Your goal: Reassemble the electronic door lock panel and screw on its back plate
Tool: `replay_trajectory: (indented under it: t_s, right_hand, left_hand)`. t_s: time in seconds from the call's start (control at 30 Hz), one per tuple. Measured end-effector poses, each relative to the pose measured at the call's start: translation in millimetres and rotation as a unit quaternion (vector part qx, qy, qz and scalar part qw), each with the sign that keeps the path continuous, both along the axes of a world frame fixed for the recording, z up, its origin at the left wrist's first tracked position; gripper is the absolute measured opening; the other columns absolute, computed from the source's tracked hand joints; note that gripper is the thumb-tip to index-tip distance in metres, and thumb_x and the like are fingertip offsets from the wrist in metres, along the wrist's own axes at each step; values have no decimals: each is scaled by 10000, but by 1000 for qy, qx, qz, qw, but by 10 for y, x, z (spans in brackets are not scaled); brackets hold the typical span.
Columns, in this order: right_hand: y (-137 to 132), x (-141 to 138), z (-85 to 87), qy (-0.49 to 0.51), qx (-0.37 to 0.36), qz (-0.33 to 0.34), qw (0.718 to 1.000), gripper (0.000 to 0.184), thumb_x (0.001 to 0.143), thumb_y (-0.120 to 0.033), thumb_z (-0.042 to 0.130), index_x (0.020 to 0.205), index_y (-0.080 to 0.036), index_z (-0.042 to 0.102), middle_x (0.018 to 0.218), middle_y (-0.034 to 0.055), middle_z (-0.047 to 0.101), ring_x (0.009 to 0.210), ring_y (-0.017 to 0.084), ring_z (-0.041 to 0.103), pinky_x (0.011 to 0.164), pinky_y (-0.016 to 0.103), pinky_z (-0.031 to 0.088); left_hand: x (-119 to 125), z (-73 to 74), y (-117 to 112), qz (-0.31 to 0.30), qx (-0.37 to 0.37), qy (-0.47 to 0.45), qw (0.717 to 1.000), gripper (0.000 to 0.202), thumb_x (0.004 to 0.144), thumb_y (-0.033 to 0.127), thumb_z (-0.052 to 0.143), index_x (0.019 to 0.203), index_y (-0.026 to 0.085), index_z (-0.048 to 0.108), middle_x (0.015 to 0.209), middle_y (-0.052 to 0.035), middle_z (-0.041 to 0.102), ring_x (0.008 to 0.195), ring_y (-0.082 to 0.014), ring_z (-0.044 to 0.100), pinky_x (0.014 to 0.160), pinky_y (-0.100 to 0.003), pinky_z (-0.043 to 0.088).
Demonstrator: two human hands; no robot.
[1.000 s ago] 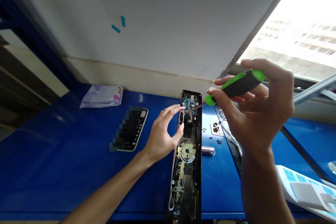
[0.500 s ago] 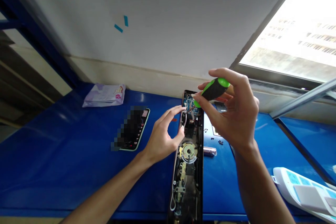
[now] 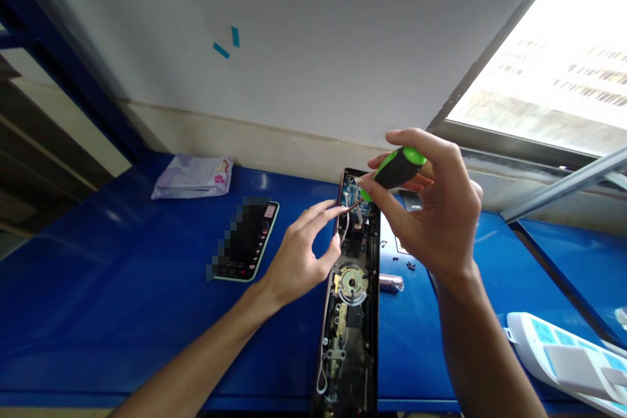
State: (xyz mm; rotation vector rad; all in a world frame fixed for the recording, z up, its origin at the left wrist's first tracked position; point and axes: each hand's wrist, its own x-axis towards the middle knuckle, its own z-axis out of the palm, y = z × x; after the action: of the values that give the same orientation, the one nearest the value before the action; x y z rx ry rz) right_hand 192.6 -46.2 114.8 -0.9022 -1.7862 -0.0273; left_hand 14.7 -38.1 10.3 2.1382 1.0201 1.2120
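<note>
From my end, I see the right hand (image 3: pixel 441 209), pinching the screwdriver (image 3: pixel 398 168), has swung over the opened casing (image 3: pixel 360 375) on the table (image 3: pixel 274 353). The left hand (image 3: pixel 304 253) stays spread, so both now work beside the circuit board (image 3: pixel 349 185).

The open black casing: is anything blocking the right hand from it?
Nothing visible. The right hand holds the screwdriver over the open black casing; the left hand is near the screwdriver's tip, at the casing's left edge.

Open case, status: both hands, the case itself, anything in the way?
Right hand gripping green-and-black screwdriver, angled down over case. Left hand at case's left edge, grip unclear. Case open; circuit board partly hidden by right hand.
</note>
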Motion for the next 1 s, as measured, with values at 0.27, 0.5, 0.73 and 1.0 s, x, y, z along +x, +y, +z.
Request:
replay_trajectory:
  t_s: [0.27,0.5,0.73,1.0]
  right_hand:
    - [-1,-7,6,2,0,-1,1000,462,896,-167,726,1325,-314,636,1070,17,768,975,248,785,820,438,708]
    - [12,-13,-32,6,1,1,1000,493,889,-156,734,1343,-323,639,1069,17,769,960,241,784,802,423,705]
    - [50,12,19,-25,26,2,999,505,924,-229,723,1409,-340,637,1269,49,761,1037,270,772,924,502,676]
    - [98,-6,60,16,59,-2,998,283,952,-285,723,1230,-330,753,1086,30,786,921,226,752,771,418,681]
  left_hand:
    - [1,-19,3,-2,-8,-7,1000,422,969,170,559,1382,204,641,1462,-114,647,1355,-258,622,1179,-473,521]
    - [9,-34,-2,-4,-9,-9,1000,420,967,169,562,1376,228,639,1457,-108,644,1347,-262,628,1170,-477,528]
    - [-56,-15,-33,99,-6,122,988,621,945,341,648,1543,260,504,1625,-179,448,1486,-414,448,1199,-679,407]
    - [-142,-76,-66,156,-109,201,961,810,941,665,616,1653,442,299,1744,-197,244,1535,-631,232,989,-955,305]
